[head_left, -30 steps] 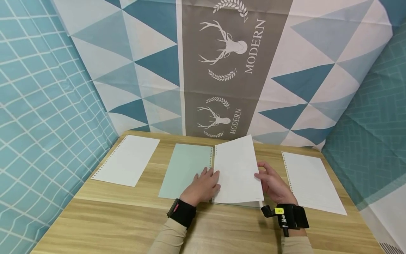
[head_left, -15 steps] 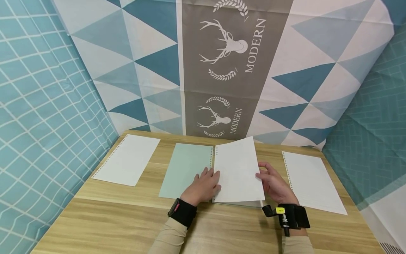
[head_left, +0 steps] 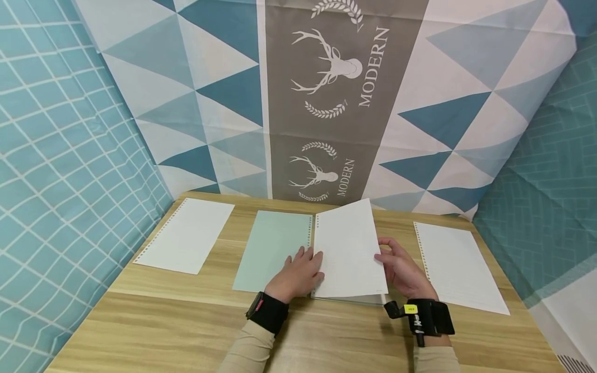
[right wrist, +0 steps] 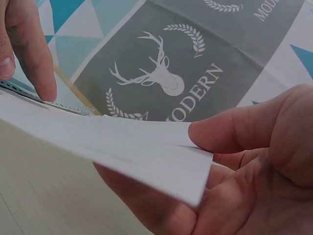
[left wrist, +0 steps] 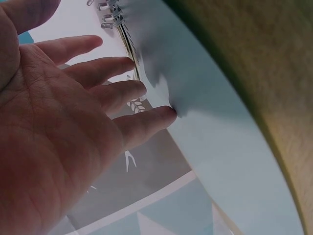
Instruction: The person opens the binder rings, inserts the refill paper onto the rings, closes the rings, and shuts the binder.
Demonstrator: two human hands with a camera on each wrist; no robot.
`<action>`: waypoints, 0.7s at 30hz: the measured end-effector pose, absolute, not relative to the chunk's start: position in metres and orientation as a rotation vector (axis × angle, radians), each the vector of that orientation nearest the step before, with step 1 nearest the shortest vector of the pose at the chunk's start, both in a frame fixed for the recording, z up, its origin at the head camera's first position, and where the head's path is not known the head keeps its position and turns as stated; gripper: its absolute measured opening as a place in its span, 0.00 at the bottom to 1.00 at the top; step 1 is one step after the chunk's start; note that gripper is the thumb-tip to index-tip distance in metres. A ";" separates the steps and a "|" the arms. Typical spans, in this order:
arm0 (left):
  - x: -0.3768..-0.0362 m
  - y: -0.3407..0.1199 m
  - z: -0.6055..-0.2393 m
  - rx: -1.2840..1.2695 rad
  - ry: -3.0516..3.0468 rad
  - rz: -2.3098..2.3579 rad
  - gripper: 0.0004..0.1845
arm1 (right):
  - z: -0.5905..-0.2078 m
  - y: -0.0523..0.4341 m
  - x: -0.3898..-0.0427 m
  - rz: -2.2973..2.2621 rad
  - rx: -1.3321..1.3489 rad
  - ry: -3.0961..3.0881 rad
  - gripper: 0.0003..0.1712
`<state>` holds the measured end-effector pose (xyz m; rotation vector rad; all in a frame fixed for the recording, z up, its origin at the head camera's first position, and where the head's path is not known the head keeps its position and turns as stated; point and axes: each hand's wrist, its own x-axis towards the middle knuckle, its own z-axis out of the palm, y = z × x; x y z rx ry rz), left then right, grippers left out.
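A ring-bound notebook lies spread on the table, its pale green cover [head_left: 272, 248] on the left and its white pages [head_left: 350, 254] on the right. Clear plastic rings [left wrist: 111, 13] show along the spine in the left wrist view. My left hand [head_left: 296, 274] rests at the spine with fingers spread, partly over the cover. At the right edge, my right hand [head_left: 403, 269] pinches the white pages [right wrist: 122, 142], thumb on top and fingers beneath. Those pages are lifted and tilted. How many leaves are in the pinch is hidden.
One loose white sheet with punched holes [head_left: 186, 235] lies at the table's left. Another punched sheet [head_left: 462, 267] lies at the right, near my right wrist. Behind the wooden table [head_left: 186, 331] hangs a patterned cloth [head_left: 322, 124].
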<state>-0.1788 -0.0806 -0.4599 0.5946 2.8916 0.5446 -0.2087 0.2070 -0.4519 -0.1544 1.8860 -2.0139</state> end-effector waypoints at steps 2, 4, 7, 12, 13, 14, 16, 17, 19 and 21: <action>-0.179 -0.082 -0.458 0.600 2.886 0.545 0.27 | -0.452 0.207 -0.208 -2.014 -0.158 1.888 0.20; -0.181 -0.084 -0.457 0.601 2.876 0.564 0.27 | -0.452 0.207 -0.208 -2.015 -0.159 1.887 0.19; -0.188 -0.087 -0.457 0.623 2.856 0.626 0.28 | -0.453 0.207 -0.208 -2.009 -0.154 1.876 0.19; -0.213 -0.089 -0.462 0.633 2.861 0.665 0.27 | -0.454 0.208 -0.209 -1.997 -0.163 1.881 0.20; -0.219 -0.089 -0.463 0.606 2.870 0.659 0.28 | -0.454 0.208 -0.209 -1.999 -0.165 1.884 0.20; -0.224 -0.089 -0.462 0.578 2.880 0.649 0.29 | -0.454 0.208 -0.209 -2.001 -0.167 1.885 0.21; -0.235 -0.088 -0.460 0.527 2.900 0.622 0.30 | -0.454 0.209 -0.209 -2.004 -0.167 1.881 0.21; -0.241 -0.088 -0.459 0.503 2.907 0.599 0.31 | -0.454 0.209 -0.209 -2.001 -0.166 1.881 0.21; -0.249 -0.087 -0.457 0.460 2.918 0.536 0.32 | -0.454 0.209 -0.209 -1.993 -0.164 1.877 0.22; -0.257 -0.087 -0.457 0.437 2.940 0.467 0.31 | -0.453 0.208 -0.209 -1.987 -0.168 1.878 0.22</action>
